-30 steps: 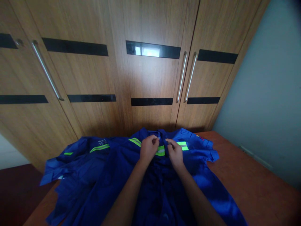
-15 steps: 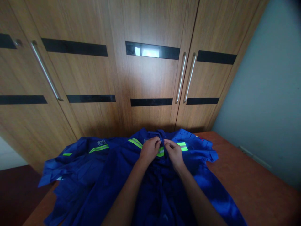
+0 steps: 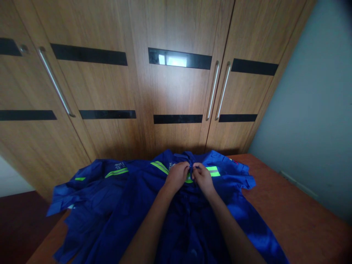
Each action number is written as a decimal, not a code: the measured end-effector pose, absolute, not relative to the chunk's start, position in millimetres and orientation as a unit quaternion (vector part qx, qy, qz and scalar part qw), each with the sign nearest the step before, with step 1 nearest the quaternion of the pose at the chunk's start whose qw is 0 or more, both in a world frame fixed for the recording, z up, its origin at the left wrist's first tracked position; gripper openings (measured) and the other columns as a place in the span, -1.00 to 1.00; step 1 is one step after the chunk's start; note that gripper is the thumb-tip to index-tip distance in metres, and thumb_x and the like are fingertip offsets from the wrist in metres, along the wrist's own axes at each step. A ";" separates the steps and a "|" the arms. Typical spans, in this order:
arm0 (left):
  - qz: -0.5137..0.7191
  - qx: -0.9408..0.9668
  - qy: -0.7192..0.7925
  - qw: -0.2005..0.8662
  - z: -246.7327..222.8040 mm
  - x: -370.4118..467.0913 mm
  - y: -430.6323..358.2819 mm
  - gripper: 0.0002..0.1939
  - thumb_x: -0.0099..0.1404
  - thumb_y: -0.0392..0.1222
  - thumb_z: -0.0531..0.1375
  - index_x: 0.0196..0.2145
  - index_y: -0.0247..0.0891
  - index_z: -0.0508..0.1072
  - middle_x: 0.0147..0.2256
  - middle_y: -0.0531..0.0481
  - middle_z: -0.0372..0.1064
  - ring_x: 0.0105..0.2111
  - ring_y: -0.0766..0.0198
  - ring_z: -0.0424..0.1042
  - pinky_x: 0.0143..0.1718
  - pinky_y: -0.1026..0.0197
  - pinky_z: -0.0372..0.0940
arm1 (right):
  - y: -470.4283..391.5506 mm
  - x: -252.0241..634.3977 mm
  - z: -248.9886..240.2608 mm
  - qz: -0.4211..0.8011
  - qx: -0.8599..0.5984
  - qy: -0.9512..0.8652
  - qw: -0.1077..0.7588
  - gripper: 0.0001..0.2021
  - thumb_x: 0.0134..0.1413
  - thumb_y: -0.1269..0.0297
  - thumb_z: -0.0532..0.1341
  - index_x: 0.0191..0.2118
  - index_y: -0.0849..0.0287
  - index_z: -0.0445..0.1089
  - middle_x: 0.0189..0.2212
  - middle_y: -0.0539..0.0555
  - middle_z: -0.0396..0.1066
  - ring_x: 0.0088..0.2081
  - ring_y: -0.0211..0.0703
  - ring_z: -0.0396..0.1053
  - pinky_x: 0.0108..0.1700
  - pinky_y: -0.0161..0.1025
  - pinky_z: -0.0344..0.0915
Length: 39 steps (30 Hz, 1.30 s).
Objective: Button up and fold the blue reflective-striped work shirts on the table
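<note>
A blue work shirt [image 3: 242,209] with bright yellow-green reflective bands lies spread in front of me, its collar toward the wardrobe. At its front opening, just below the collar, my left hand [image 3: 177,176] pinches one edge of the cloth. Close beside it, my right hand [image 3: 202,177] is closed on the other edge, fingers curled. The two sets of fingertips almost meet, and whatever small fastening lies between them is too small to make out. Another blue garment [image 3: 90,194] with similar bands lies to the left, partly under the shirt.
Behind the clothes rises a wooden wardrobe [image 3: 176,91] with black strips and long metal handles [image 3: 212,91]. The reddish-brown tabletop [image 3: 291,223] shows on the right, beside a pale wall [image 3: 316,128]. Dark floor [image 3: 19,223] shows at lower left.
My right hand's fingers have curled further in and sit slightly lower at the shirt's front edge. The left hand has shifted slightly right. The garments lie as before.
</note>
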<state>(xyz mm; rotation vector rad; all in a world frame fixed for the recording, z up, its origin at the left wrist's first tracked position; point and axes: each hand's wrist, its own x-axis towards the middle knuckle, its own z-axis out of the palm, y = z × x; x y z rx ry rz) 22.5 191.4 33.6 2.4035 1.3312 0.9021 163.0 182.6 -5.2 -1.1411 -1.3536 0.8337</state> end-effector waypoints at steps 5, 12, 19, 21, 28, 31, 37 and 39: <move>0.309 0.817 0.465 0.148 33.8 25.0 190.3 -0.78 0.30 -0.25 0.00 -0.42 -0.21 0.40 -0.48 0.04 0.38 -0.41 0.27 0.37 -0.38 0.30 0.12 | 181.4 165.0 -5.4 0.294 -0.510 -0.609 0.531 -0.85 0.02 0.20 0.11 -0.29 0.11 0.29 -0.72 -0.13 0.31 -0.69 -0.24 0.25 -0.63 -0.37 0.08; 0.313 0.794 0.491 0.176 34.7 25.5 189.6 -0.75 0.25 -0.08 0.09 -0.49 -0.25 0.41 -0.56 0.06 0.36 -0.51 0.30 0.32 -0.49 0.31 0.05 | 181.2 163.4 -9.9 0.227 -0.539 -0.642 0.496 -0.89 0.03 0.24 0.13 -0.30 0.09 0.32 -0.66 -0.07 0.40 -0.59 -0.17 0.37 -0.54 -0.35 0.14; 0.320 0.785 0.499 0.180 36.3 23.3 192.3 -0.73 0.25 -0.16 0.06 -0.53 -0.25 0.43 -0.59 0.07 0.35 -0.52 0.30 0.31 -0.48 0.30 0.05 | 181.7 163.4 -11.2 0.167 -0.551 -0.670 0.468 -0.88 0.10 0.19 0.11 -0.30 0.09 0.31 -0.64 -0.07 0.41 -0.57 -0.18 0.40 -0.49 -0.35 0.18; 0.323 0.783 0.502 0.177 37.0 24.5 192.3 -0.72 0.26 -0.19 0.05 -0.54 -0.25 0.44 -0.59 0.05 0.35 -0.51 0.30 0.31 -0.46 0.30 0.06 | 180.7 164.0 -9.4 0.175 -0.538 -0.668 0.483 -0.88 0.11 0.20 0.10 -0.31 0.09 0.30 -0.65 -0.06 0.41 -0.58 -0.18 0.39 -0.50 -0.35 0.17; 0.335 0.780 0.499 0.174 35.9 26.9 192.2 -0.74 0.25 -0.20 0.05 -0.49 -0.25 0.48 -0.56 0.04 0.39 -0.48 0.28 0.34 -0.43 0.30 0.10 | 176.0 162.8 0.0 0.285 -0.497 -0.608 0.549 -0.83 0.07 0.11 0.13 -0.39 0.09 0.30 -0.71 -0.10 0.33 -0.67 -0.23 0.27 -0.59 -0.36 0.11; 0.341 0.784 0.487 0.178 34.0 25.7 193.2 -0.73 0.26 -0.19 0.04 -0.48 -0.25 0.49 -0.54 0.03 0.42 -0.48 0.28 0.35 -0.44 0.31 0.11 | 176.5 161.7 2.0 0.329 -0.490 -0.575 0.567 -0.79 0.02 0.07 0.16 -0.42 0.09 0.29 -0.73 -0.11 0.30 -0.71 -0.26 0.21 -0.63 -0.36 0.08; 0.338 0.797 0.467 0.179 31.9 23.3 194.6 -0.72 0.27 -0.20 0.03 -0.47 -0.26 0.49 -0.53 0.03 0.43 -0.48 0.30 0.36 -0.43 0.32 0.13 | 178.2 162.4 5.9 0.375 -0.487 -0.541 0.574 -0.80 -0.04 0.10 0.16 -0.43 0.12 0.28 -0.73 -0.11 0.30 -0.72 -0.30 0.18 -0.64 -0.38 0.09; 0.331 0.802 0.463 0.179 31.7 22.2 195.0 -0.72 0.27 -0.20 0.03 -0.47 -0.26 0.49 -0.52 0.03 0.45 -0.47 0.30 0.37 -0.42 0.32 0.14 | 178.0 162.5 6.9 0.395 -0.487 -0.528 0.573 -0.81 -0.06 0.11 0.16 -0.44 0.14 0.28 -0.73 -0.10 0.30 -0.71 -0.32 0.18 -0.63 -0.38 0.09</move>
